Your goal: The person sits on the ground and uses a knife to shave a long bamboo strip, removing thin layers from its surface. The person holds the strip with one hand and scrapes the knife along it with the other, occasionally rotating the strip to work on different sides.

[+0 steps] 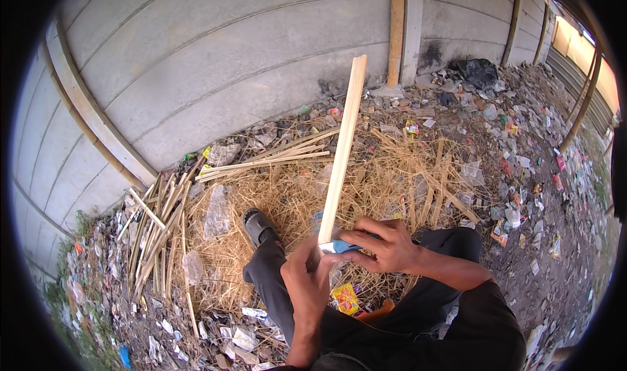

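Note:
My left hand (305, 277) is closed around the lower end of a long pale bamboo strip (343, 149), which stands nearly upright and leans slightly right at the top. Between the fingers of my right hand (386, 245) is a blue-handled knife (341, 246), probably a utility cutter. Its pale front end meets the strip close to my left fingers. Both hands come together over my lap, and the fingers hide the strip's bottom end and part of the knife.
Thin shavings (281, 201) cover the ground before me. Cut strips (157, 234) lie piled at left, more strips (274, 157) near the concrete wall (228, 57). Litter (513, 214) spreads to the right. My sandalled foot (260, 226) rests on the shavings; a bamboo post (396, 31) stands against the wall.

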The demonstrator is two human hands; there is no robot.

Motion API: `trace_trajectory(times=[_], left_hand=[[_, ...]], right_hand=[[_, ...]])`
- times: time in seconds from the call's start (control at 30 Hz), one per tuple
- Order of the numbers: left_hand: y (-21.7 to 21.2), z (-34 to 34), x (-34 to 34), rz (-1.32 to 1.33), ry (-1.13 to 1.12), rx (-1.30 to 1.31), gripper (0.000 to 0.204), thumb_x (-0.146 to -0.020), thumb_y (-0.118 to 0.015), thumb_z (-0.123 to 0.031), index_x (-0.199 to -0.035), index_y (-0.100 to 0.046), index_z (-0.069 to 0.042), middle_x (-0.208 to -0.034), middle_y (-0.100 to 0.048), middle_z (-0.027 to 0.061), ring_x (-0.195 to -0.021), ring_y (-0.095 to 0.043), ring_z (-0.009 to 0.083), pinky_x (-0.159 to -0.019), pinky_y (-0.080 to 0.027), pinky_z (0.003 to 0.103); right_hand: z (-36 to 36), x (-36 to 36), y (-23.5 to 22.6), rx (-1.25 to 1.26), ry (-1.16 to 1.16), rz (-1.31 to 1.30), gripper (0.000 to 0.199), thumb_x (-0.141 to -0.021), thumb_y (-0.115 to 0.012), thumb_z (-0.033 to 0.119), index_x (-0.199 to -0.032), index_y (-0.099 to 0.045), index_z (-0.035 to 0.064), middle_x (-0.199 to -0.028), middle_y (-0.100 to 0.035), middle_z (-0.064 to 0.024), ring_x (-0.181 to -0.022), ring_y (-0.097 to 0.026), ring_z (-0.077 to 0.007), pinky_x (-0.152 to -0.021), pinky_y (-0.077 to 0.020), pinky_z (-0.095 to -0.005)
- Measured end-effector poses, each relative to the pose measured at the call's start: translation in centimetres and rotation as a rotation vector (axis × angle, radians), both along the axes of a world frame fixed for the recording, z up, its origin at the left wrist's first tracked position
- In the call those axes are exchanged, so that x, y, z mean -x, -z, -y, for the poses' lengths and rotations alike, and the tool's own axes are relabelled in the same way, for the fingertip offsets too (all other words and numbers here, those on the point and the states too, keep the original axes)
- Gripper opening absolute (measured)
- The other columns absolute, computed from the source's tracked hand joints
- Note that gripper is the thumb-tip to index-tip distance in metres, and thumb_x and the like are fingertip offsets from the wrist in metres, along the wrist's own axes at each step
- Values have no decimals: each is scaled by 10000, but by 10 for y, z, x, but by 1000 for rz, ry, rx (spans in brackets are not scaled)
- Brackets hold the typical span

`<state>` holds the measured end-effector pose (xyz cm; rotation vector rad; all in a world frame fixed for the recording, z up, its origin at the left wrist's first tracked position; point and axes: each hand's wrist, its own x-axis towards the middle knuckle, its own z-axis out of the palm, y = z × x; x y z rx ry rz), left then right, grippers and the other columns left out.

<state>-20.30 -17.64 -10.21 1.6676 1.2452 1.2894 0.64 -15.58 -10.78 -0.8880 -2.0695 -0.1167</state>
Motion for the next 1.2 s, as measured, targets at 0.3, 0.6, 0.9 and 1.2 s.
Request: trace_trajectory(times=[0.3, 0.6, 0.9, 1.2], left_hand=[[16, -1, -1, 146, 42, 146, 322, -1012, -761, -142, -1277, -740, 40, -780, -643, -40, -671, -509, -6, -575, -375, 178], [35, 16, 1, -46, 77, 172, 314, -1024, -746, -182, -1260, -768, 23, -728, -595, -27, -667, -505, 44, -602, -414, 236], [36, 20, 6, 9, 85, 190, 297, -1065, -674, -167, -1267, -759, 35, -724, -564, -38, -661, -475, 47, -588, -390, 253], [14, 9, 0, -93, -5, -44, 284, -994, -759, -126, -1209, -743, 60, -700, -597, 124, -608, -540, 157, -575, -430, 347]], right_hand=[[4, 5, -9, 39, 32, -18, 345, -909, -835, 373, -1153, -764, 140, -864, -610, -4, -574, -658, -179, -491, -525, -332], [-41, -51, -38, 26, 296, -302, 319, -972, -796, 268, -1152, -739, 11, -902, -713, -102, -677, -703, -230, -583, -534, -344], [-36, -57, -24, 101, 199, -320, 296, -980, -788, 257, -1119, -725, 3, -945, -728, -124, -722, -724, -252, -619, -548, -347], [-9, -7, -4, -3, 28, -30, 320, -917, -834, 387, -1089, -757, 128, -877, -729, -37, -606, -708, -201, -516, -540, -326]])
